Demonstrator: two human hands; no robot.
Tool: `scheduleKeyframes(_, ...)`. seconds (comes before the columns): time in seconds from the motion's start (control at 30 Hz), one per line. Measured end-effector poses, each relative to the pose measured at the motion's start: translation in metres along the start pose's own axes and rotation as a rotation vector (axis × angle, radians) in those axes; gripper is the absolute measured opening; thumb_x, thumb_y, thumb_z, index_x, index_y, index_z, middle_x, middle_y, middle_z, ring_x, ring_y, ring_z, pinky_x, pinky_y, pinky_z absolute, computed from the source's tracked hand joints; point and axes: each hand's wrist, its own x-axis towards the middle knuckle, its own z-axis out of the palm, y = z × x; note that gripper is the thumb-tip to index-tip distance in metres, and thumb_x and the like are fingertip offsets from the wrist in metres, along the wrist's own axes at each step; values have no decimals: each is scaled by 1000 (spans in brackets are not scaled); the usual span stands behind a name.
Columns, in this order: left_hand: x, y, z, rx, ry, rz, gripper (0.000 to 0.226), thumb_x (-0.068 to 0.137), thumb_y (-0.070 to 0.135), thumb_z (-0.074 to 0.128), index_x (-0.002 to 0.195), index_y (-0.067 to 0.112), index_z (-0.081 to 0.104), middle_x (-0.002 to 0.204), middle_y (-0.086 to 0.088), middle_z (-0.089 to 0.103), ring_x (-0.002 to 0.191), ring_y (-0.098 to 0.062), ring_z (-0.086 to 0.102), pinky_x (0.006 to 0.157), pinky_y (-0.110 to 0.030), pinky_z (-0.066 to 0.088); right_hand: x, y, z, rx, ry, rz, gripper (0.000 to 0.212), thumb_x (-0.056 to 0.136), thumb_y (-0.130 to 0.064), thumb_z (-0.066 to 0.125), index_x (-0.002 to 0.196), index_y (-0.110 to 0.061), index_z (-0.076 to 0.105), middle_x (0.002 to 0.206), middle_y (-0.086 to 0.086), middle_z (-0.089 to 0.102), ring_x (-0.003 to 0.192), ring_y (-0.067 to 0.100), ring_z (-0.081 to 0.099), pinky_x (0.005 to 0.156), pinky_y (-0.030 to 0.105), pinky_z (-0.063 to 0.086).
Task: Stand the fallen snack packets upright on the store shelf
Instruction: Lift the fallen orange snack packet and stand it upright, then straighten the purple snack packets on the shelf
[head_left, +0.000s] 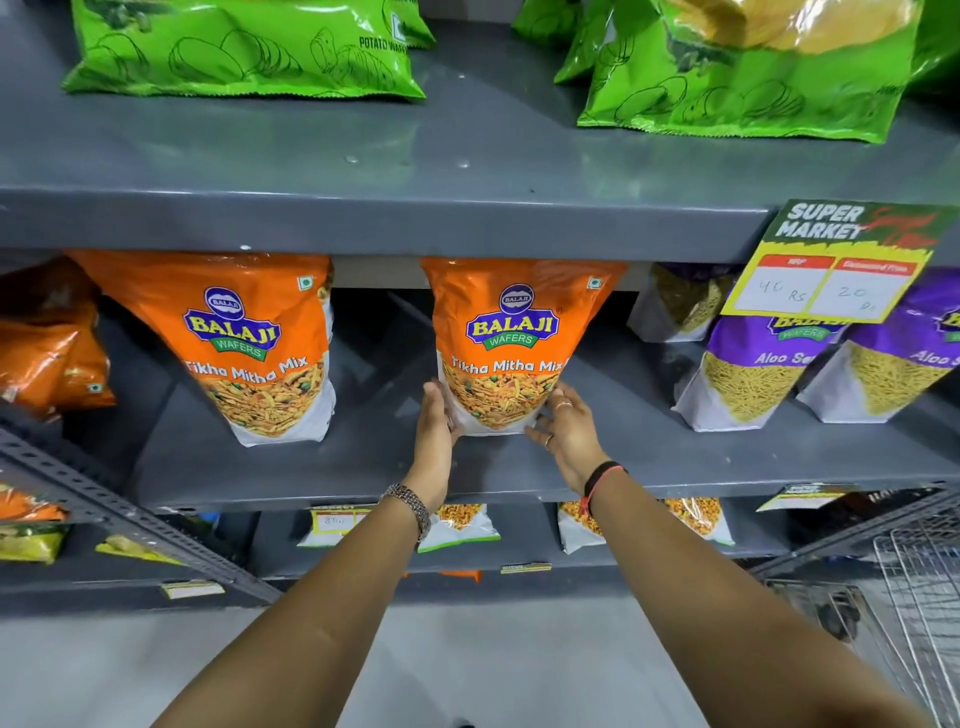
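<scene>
Middle shelf: grey metal board carrying the orange and purple packets; its front edge runs just beyond both wrists.
Held packet: orange Balaji Wafers "Tikha Mitha Mix" pouch, upright near the middle of the middle shelf, base resting on the board, top reaching up to the underside of the upper shelf.
Left hand: partly open, palm pressed flat against the lower left side of the held packet; fingertips hidden behind the pouch edge. A metal-link bracelet sits on the wrist.
Right hand: fingers spread and curved against the lower right corner of the held packet, thumb at its bottom edge; rings on two fingers, a black and red thread on the wrist.
Second orange packet: same product, upright toward the left part of the middle shelf, well apart from the held one.
Orange packets at far left: lying tilted at the left end of the shelf.
Purple Aloo Sev packets: upright toward the right end of the shelf.
Price tag: "Super Market" card hung from the front edge of the upper shelf, handwritten 40 and 20.
Upper shelf: green potato wafer packets lying flat toward its back.
Wire basket: lower right, beside the rack.
</scene>
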Motion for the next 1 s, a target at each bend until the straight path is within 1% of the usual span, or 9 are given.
scheduleKeyframes(0.23, 1, 2, -11, -38, -38, 24, 67, 89, 61, 8, 147, 30, 24, 153, 2, 34, 139, -21, 36, 108, -38, 34, 4, -1, 4, 15, 6, 10, 38, 101, -25, 28, 132, -14, 46, 134, 13, 54, 118, 29, 55, 90, 39, 50)
scheduleKeyframes(0.33, 0, -5, -13, -73, 59, -4, 67, 92, 56, 15, 146, 18, 29, 152, -3, 36, 138, -24, 37, 112, -41, 33, 5, 5, -6, -23, 44, -10, 40, 101, -25, 29, 137, -12, 41, 141, 14, 48, 126, 30, 50, 97, 41, 48)
scheduleKeyframes(0.43, -8, -15, -9, -173, 223, -4, 49, 97, 42, 28, 125, 8, 48, 116, -8, 55, 106, -22, 56, 90, -32, 47, 4, 14, -32, 22, 191, -34, 38, 99, -20, 34, 133, -6, 44, 140, 15, 50, 129, 30, 49, 106, 45, 42)
scheduleKeyframes(0.5, -15, -23, 0, -218, 304, 9, 31, 97, 32, 34, 104, 6, 49, 93, -6, 54, 81, -16, 54, 76, -28, 47, 4, 17, -61, 70, 291, -65, 35, 98, -14, 35, 127, -1, 48, 133, 19, 56, 125, 32, 52, 105, 45, 43)
scheduleKeyframes(0.6, -23, -32, 27, -203, 288, -19, 25, 98, 25, 36, 96, 5, 52, 86, -8, 59, 91, -27, 60, 90, -38, 49, 3, 16, -118, 83, 463, -134, 26, 96, -8, 36, 112, -7, 56, 117, 21, 61, 110, 31, 57, 99, 44, 46)
scheduleKeyframes(0.7, -25, -39, 65, -176, 190, -39, 24, 97, 19, 38, 100, 3, 55, 101, -19, 62, 107, -36, 59, 92, -39, 48, 4, 5, -179, 45, 624, -194, 23, 93, -7, 41, 83, -24, 51, 100, 12, 54, 92, 24, 51, 76, 32, 44)
scheduleKeyframes(0.8, -19, -42, 109, -152, 37, -91, 40, 99, 24, 31, 117, -4, 52, 123, -28, 58, 118, -40, 55, 94, -39, 45, 15, -11, -235, 65, 676, -231, 27, 93, -8, 43, 76, -28, 45, 94, 9, 51, 73, 15, 49, 72, 28, 40)
scheduleKeyframes(0.93, -8, -41, 172, -59, -129, -128, 55, 98, 39, 24, 132, 1, 45, 139, -21, 49, 128, -35, 48, 99, -36, 41, 49, -36, -286, 77, 548, -228, 28, 91, 0, 42, 80, -25, 43, 77, -1, 44, 62, 3, 46, 63, 20, 35)
scheduleKeyframes(1.0, -8, -41, 205, -62, -152, -150, 58, 97, 44, 24, 137, 4, 40, 145, -17, 44, 133, -33, 43, 102, -37, 38, 68, -44, -304, 22, 420, -205, 35, 87, 8, 46, 81, -27, 42, 81, -3, 42, 72, 7, 49, 64, 17, 34)
